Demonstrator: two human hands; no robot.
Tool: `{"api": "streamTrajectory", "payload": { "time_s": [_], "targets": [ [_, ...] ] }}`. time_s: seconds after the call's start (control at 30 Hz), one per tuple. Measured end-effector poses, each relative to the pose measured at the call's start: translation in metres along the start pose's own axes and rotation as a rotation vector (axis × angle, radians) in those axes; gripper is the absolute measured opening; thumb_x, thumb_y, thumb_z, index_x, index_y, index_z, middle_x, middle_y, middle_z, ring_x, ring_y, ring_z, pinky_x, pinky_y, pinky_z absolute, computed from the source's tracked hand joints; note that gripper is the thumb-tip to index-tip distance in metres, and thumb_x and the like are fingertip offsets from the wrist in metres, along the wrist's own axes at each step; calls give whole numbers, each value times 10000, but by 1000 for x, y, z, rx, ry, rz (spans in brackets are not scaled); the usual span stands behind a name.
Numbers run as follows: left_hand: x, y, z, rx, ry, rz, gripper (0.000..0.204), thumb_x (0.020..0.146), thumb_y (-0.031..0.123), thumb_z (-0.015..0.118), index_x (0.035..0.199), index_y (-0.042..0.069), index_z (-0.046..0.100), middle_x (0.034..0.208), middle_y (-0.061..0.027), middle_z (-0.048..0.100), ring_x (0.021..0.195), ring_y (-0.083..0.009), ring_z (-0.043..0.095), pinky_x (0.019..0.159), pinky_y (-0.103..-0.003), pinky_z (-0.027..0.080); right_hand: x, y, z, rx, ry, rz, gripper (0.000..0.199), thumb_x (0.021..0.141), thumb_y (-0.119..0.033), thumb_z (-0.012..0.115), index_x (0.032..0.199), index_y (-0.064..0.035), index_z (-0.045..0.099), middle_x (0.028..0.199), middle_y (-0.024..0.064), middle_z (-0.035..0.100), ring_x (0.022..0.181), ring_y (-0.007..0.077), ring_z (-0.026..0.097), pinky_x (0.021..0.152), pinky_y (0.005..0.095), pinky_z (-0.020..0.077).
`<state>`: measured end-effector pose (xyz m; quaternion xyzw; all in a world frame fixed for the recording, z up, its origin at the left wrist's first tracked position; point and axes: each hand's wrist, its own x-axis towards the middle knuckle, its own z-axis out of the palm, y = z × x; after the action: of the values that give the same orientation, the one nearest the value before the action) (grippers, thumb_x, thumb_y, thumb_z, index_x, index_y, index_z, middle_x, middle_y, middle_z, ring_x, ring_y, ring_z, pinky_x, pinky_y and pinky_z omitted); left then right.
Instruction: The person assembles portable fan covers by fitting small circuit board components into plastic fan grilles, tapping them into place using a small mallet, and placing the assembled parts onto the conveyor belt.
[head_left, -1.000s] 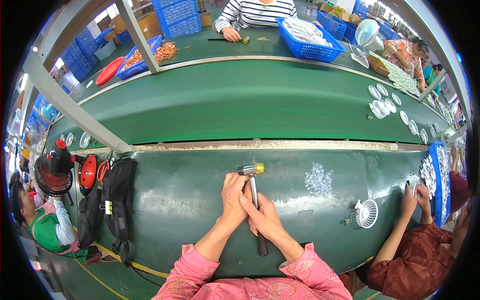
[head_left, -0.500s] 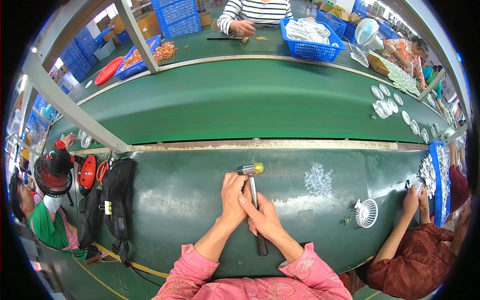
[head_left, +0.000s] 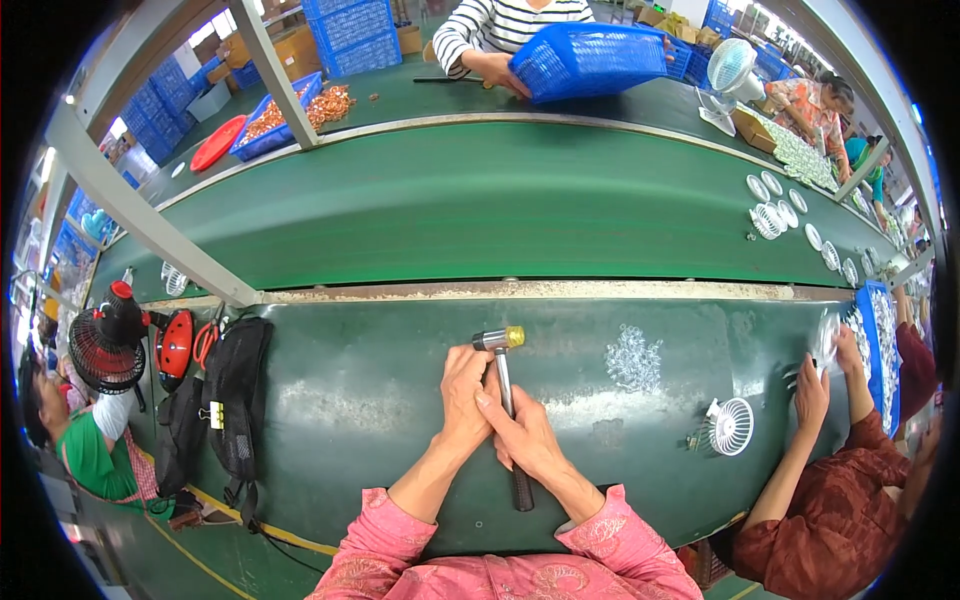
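A worker in pink patterned sleeves bends over a small hammer (head_left: 508, 405) lying on the green desk (head_left: 380, 420), roughly midway along its near edge and just inside it. The hammer's head, grey metal with a yellow cap on one face, points toward the far edge of the desk; its dark handle runs back toward the person.

The right hand (head_left: 525, 435) lies over the middle of the shaft, its grip closed loosely around the hammer. The left hand (head_left: 465, 390) presses in beside it, fingers curled by the shaft just below the head; whether it pinches some small part there cannot be told.

The hammer looks stiff and top-heavy, most of its weight probably sitting in the metal head, with a yellow face that is likely softer than steel. The dark lower handle seems the surest place to hold it, and a grasp nearer the head would suit light, controlled taps.

Toward the right end of the desk lie a heap of small clear parts (head_left: 634, 357) and a little white fan (head_left: 731, 426). A neighbour in dark red (head_left: 840, 500) works at that end. At the left end rest a black bag (head_left: 232, 395) and a red-and-black fan (head_left: 110, 340). Beyond the far edge runs a green conveyor belt (head_left: 500, 210), and past it a person in a striped top holds a blue basket (head_left: 585, 60).
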<state>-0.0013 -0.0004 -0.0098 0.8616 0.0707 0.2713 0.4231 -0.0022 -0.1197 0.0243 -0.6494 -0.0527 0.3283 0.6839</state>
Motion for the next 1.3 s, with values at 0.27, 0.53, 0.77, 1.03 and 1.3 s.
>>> {"api": "streamTrajectory", "payload": {
  "time_s": [0.27, 0.53, 0.77, 1.03, 1.3],
  "targets": [
    [0, 0, 0, 12, 7, 22, 140, 816, 26, 626, 947, 36, 676, 963, -88, 673, 918, -277, 568, 781, -370, 467, -1, -2, 0, -12, 3, -13, 400, 954, -386, 608, 901, -2, 509, 543, 29, 499, 374, 107, 473, 336, 278, 343],
    [1, 2, 0, -6, 15, 20, 134, 815, 29, 624, 939, 28, 675, 966, -101, 671, 926, -287, 570, 793, -373, 465, 0, 1, -1, -14, 3, -11, 415, 947, -404, 613, 885, -8, 505, 538, 33, 500, 375, 113, 479, 339, 279, 349],
    [0, 3, 0, -2, 9, 8, 131, 810, 38, 628, 931, 25, 676, 969, -103, 675, 935, -288, 571, 804, -376, 466, 1, 3, -1, -27, 9, -29, 425, 946, -410, 614, 858, -12, 494, 533, 42, 503, 372, 117, 481, 341, 283, 347],
    [-2, -1, 2, 8, 14, -2, 127, 812, 55, 630, 926, 36, 682, 965, -102, 680, 937, -290, 571, 812, -386, 466, 1, 4, -2, -17, 5, -26, 435, 943, -419, 616, 838, -17, 486, 529, 43, 501, 370, 120, 481, 338, 288, 350],
    [-1, 0, 3, 3, 31, 10, 120, 808, 37, 640, 919, 40, 685, 942, -98, 676, 913, -286, 573, 785, -377, 469, 1, 4, -2, -17, 4, -39, 433, 948, -410, 613, 830, -14, 487, 530, 44, 504, 371, 120, 487, 337, 290, 352]
  ]
}}
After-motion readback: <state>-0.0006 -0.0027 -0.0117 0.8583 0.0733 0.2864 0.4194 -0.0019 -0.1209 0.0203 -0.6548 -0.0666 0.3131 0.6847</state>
